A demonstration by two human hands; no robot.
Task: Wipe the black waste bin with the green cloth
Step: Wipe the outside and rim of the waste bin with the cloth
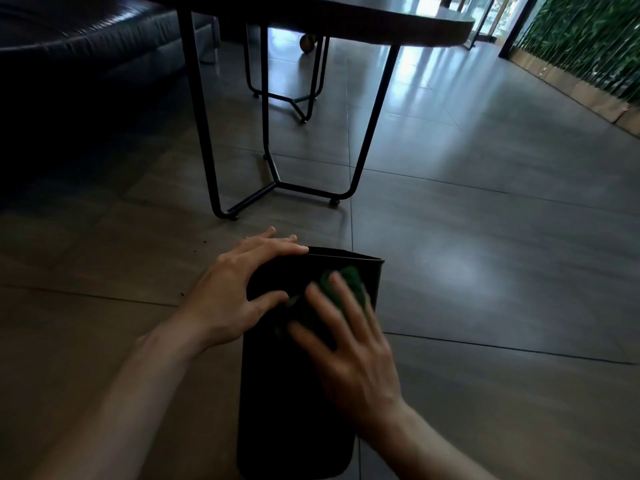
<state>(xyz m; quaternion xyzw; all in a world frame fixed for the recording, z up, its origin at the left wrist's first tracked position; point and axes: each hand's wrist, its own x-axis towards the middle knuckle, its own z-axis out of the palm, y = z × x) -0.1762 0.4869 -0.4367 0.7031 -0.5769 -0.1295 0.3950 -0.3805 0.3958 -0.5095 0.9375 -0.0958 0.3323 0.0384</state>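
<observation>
While your right hand [349, 344] lies flat with its fingers spread and straight on the green cloth [341, 289], pressing it to the upper side of the black waste bin [294, 393], motion blur smears those fingers, so their exact edges are hard to read. You see only part of the cloth: a green patch beyond the fingertips and a darker fold beside your thumb; the rest is hidden under the palm. The bin lies tipped on the floor [485, 271], its open mouth pointing away from you towards the table, and its closed end runs out of the bottom of the view. Its inside cannot be seen from this angle. Your left hand [239, 289] rests on the bin's left edge near the rim, fingers straight along the edge and thumb laid on the top surface, curled round nothing. Beyond the bin stands a table [346, 15] on thin black legs, its top cut off at the upper edge. A dark sofa [86, 46] sits in deep shadow at upper left, and a green plant wall [588, 39] runs along the right.
</observation>
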